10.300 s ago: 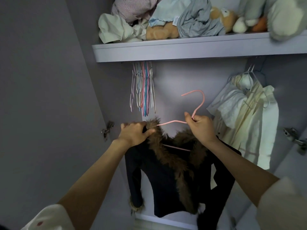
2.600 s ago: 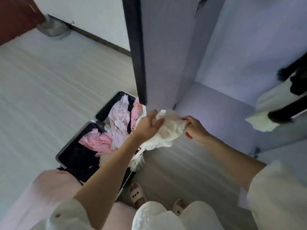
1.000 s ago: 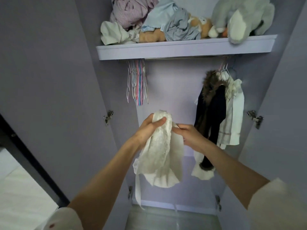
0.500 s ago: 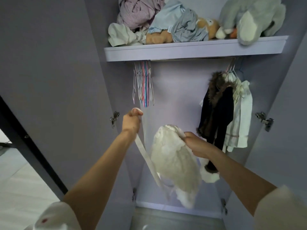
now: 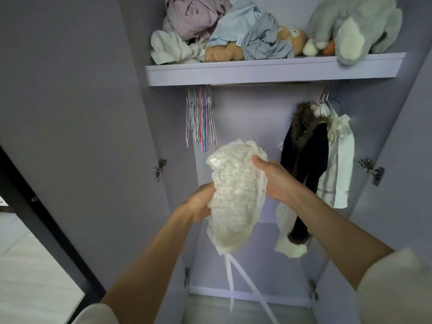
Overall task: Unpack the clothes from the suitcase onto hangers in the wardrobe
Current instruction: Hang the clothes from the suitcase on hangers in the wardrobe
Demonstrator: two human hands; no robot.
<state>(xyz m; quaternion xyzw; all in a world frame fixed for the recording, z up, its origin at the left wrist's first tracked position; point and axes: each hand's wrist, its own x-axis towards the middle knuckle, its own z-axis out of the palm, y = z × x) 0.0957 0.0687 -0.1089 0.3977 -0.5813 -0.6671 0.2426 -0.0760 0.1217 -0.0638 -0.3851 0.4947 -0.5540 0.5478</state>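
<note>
My right hand point(image 5: 273, 178) grips the upper right edge of the white lace garment point(image 5: 236, 195), thumb on its front; my left hand point(image 5: 198, 204) holds its lower left edge, fingers hidden under the fabric. The garment hangs bunched between them in front of the open wardrobe, two ribbon ties point(image 5: 236, 288) trailing down toward the floor. Above and left, a bunch of empty hangers point(image 5: 201, 118) hangs from the rail point(image 5: 264, 84). To the right hang a black fur-collared jacket point(image 5: 306, 148) and a white shirt point(image 5: 339, 157). Bare rail lies between the hangers and the jacket. Crumpled clothes and plush toys line the shelf point(image 5: 268, 71) edge
</note>
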